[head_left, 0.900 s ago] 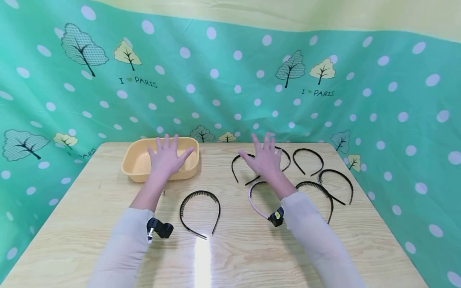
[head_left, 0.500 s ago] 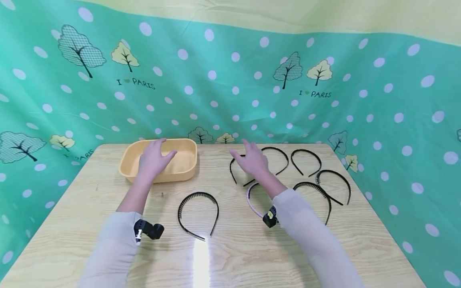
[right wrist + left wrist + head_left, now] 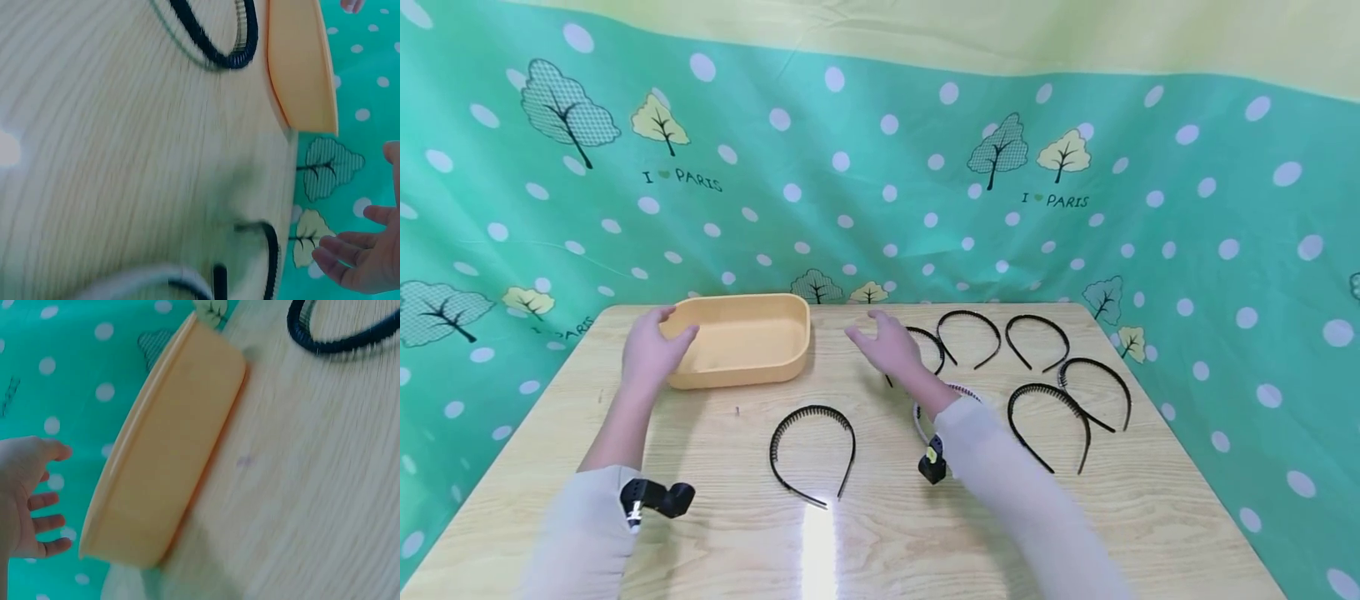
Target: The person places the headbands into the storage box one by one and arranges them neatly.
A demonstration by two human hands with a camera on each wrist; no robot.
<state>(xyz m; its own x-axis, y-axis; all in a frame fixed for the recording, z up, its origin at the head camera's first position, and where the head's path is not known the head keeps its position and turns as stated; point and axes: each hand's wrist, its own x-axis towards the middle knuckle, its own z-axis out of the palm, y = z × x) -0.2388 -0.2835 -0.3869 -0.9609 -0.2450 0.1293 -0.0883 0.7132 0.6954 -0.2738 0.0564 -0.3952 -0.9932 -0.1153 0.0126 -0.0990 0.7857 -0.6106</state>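
My left hand hovers at the left end of a pale orange plastic basin, its fingers spread and loosely bent. In the left wrist view the same hand shows a gap between it and the basin wall. To the basin's right, my right hand is held above the table with relaxed fingers and holds nothing. Part of a black headband and a lilac headband is hidden behind that hand and forearm. A toothed black headband lies alone in front of the basin.
Several more black headbands lie on the right of the wooden table, among them one at the back and a toothed one overlapping its neighbour. A green dotted curtain hangs behind the table.
My left hand has moved left from over the basin to its left end. My right hand has shifted left and slightly lower, uncovering more headbands. Both hands' fingers are less widely spread.
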